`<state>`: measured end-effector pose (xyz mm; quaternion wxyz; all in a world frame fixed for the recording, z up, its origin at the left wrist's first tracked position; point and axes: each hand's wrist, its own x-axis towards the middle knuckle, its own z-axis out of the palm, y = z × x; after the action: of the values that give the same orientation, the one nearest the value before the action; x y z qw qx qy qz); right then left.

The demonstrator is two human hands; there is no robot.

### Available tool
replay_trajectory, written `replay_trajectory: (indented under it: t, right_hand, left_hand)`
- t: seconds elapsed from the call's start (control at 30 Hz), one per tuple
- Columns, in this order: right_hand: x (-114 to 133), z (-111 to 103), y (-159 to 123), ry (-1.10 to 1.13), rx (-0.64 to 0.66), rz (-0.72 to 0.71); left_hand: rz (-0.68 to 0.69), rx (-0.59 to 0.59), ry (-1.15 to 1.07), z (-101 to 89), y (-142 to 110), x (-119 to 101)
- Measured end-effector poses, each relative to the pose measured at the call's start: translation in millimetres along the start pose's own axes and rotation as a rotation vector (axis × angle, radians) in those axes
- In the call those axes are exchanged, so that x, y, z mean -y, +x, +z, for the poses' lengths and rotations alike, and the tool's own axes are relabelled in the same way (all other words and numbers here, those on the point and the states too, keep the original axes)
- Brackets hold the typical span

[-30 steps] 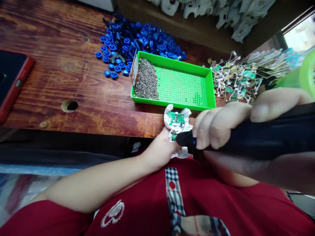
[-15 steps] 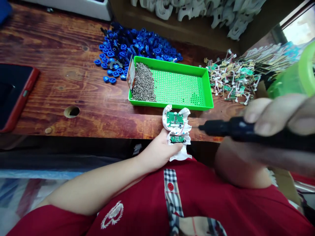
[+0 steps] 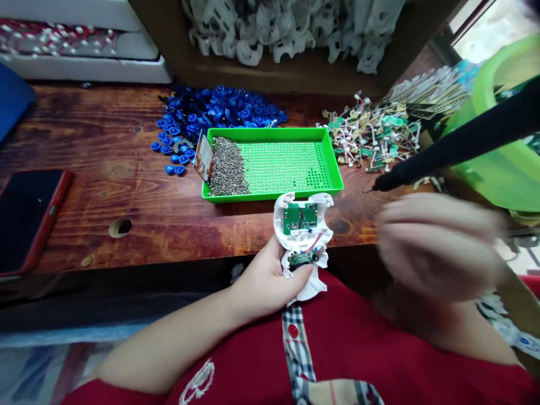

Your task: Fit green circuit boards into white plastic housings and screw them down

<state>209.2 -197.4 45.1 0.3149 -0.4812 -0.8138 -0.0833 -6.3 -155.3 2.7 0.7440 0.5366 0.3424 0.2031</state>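
Observation:
My left hand [image 3: 270, 275] grips a white plastic housing [image 3: 282, 225], with the thumb over its lower part. A green circuit board [image 3: 300, 218] sits in the upper part of the housing, and a smaller green board [image 3: 300, 258] lies below it. A short red wire runs near the two boards. My right hand [image 3: 439, 244] is smeared by motion to the right of the housing, so its fingers do not show clearly. Just above that hand, apparently apart from it, a black electric screwdriver [image 3: 459, 140] slants with its bit pointing down and left.
Behind the housing stands a green tray [image 3: 274, 197] with a heap of screws [image 3: 228, 169]. Blue parts [image 3: 228, 109] and small wired boards [image 3: 375, 135] are piled beyond it. A phone [image 3: 29, 219] lies at left; a light-green container [image 3: 472, 169] stands at right. White shells [image 3: 270, 28] fill a box behind.
The screwdriver has swung up and away from the housing, and my right hand has come off it, now lower. My left hand still holds the housing. The camera view has shifted.

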Motion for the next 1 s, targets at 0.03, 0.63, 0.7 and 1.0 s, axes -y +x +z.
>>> replay_trajectory:
  t: [0.03, 0.63, 0.7, 1.0]
  right_hand:
    - [5, -2, 2, -0.033, 0.023, -0.073]
    - [10, 27, 13, 0.150, 0.067, -0.363]
    - [13, 30, 13, 0.187, 0.072, -0.303]
    - [24, 35, 9, 0.226, 0.050, -0.122]
  left_hand:
    - [0.025, -0.010, 0.026, 1.4, 0, -2]
    - [0.139, -0.008, 0.118, 0.1, -3, -5]
    - [0.168, -0.020, 0.149, 0.0, -3, -5]
    - [0.281, -0.048, 0.262, -1.4, -7, 3]
